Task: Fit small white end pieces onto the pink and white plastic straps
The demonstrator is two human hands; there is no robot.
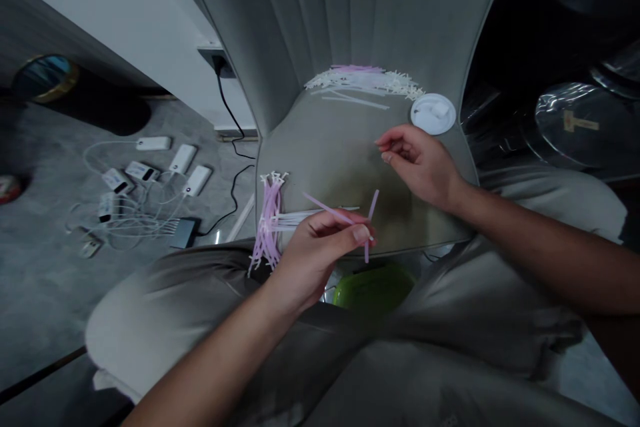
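My left hand (323,247) is closed in a pinch over the front of the chair seat. Between its thumb and fingers are thin pink-purple plastic strips (374,203) that cross each other, with a tiny white bit at the crossing. My right hand (420,163) hovers to the right, its fingers loosely curled and the thumb a little apart; nothing shows in it. Just beyond it sits a round white dish (433,121) with small white pieces inside. Left of my left hand, a bundle of purple strips with white ends (270,220) lies across several white strips (293,220).
Another pile of white and purple strips (360,80) lies along the back of the grey chair seat (340,140). White power banks (183,158) and tangled cables cover the floor at left. A green object (373,287) is below the seat edge. Clear plastic-covered round items (570,120) stand at right.
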